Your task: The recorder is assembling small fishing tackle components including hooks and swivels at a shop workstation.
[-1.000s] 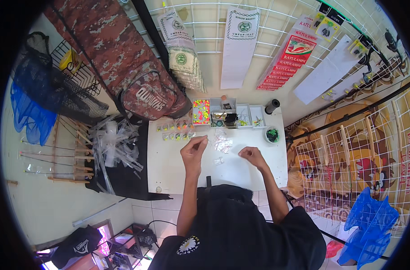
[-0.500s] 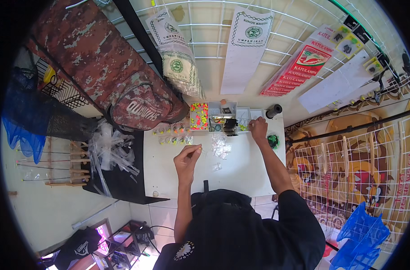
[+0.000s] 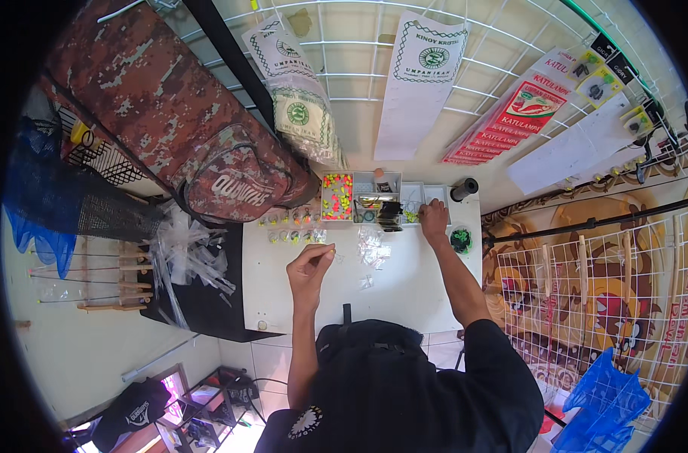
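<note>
My left hand [image 3: 308, 273] is raised over the white table [image 3: 283, 302], thumb and fingertips pinched together. A thin, clear wisp shows by its fingertips, too small to name. My right hand [image 3: 435, 220] reaches to the small white boxes at the table's back right, fingers bent down and drawn together at a compartment [image 3: 412, 204] with small greenish pieces. Whatever its fingertips hold is hidden. Beside these stands a box of pink and yellow beads or floats [image 3: 337, 196]. Small clear plastic bags [image 3: 373, 249] lie between my hands.
Rows of small filled packets [image 3: 291, 226] lie at the back left. A dark cylinder [image 3: 462, 189] and a tub of green bits [image 3: 461, 241] stand right of my right hand. A camouflage bag [image 3: 185, 121] leans in from the left. Packets hang on a wire grid [image 3: 351, 64] behind.
My left hand has shifted slightly left, still pinched. My right hand stays at the boxes, its fingers moved only a little. The whole view has tilted slightly.
</note>
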The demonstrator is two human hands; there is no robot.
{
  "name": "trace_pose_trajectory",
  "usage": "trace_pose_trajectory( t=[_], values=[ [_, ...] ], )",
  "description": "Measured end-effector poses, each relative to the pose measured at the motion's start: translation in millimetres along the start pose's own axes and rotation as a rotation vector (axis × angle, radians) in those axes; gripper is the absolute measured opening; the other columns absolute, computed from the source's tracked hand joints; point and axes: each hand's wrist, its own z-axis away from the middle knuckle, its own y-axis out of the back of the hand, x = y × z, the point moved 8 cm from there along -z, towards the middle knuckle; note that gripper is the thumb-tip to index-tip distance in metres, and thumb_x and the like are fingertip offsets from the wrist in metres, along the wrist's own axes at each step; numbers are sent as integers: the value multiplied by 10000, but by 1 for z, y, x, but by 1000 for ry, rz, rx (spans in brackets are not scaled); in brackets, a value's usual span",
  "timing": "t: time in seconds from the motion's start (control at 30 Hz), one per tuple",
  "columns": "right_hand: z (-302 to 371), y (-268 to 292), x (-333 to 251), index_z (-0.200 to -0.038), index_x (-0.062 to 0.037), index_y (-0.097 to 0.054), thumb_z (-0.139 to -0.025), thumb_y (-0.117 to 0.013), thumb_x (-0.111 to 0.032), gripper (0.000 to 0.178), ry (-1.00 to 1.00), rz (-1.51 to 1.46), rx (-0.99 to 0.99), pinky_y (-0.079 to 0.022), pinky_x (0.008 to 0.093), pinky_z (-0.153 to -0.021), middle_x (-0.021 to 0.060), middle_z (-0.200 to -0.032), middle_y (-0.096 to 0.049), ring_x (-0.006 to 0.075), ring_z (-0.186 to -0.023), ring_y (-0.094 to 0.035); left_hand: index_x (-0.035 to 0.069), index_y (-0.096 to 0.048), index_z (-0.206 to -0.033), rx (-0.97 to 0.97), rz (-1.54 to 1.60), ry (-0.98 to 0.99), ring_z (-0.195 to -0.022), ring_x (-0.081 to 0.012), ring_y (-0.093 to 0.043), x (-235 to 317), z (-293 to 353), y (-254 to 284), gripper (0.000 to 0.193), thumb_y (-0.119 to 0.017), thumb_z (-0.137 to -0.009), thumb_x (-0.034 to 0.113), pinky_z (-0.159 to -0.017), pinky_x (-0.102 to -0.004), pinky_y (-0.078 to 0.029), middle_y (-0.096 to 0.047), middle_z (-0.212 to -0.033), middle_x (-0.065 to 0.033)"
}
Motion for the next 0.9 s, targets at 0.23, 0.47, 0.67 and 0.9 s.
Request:
trace_pose_trajectory(
  t=[0.23, 0.47, 0.67, 0.9],
  values=[
    [-2, 13, 3, -756, -129, -696, -671, -734, -160, 98, 10, -56, 47, -453, 430, -751, 93, -860, -588, 286, -879, -561, -29, -690, -1000, -8, 5, 2, -852, -106, -564, 6, 6, -3, 151, -652, -855, -46, -756, -221, -429, -637, -959, -71],
    [-5, 58, -3, -721, -124, -675, -645, -743, -152, 106, 95, -243, 82, -453, 432, -716, 99, -762, -610, 297, -791, -570, -22, -692, -1006, -4, 27, -6, -849, -102, -561, 3, 16, 1, 153, -654, -858, -34, -762, -229, -429, -640, -932, -63],
    [-11, 73, 2, -758, -112, -714, -674, -770, -156, 110, 133, -386, 52, -485, 354, -707, 55, -771, -702, 245, -740, -620, -17, -694, -1008, -30, 58, -14, -858, -103, -568, 4, 23, -1, 155, -658, -857, -28, -770, -229, -431, -648, -948, -66],
    [-4, 78, -10, -771, -60, -712, -718, -735, -103, 72, 57, -809, -249, -464, 253, -676, 10, -756, -705, 94, -700, -615, -14, -696, -1002, -54, 55, -9, -879, -105, -580, 0, 33, -1, 148, -655, -860, -27, -799, -233, -442, -656, -964, -70]
  ],
)
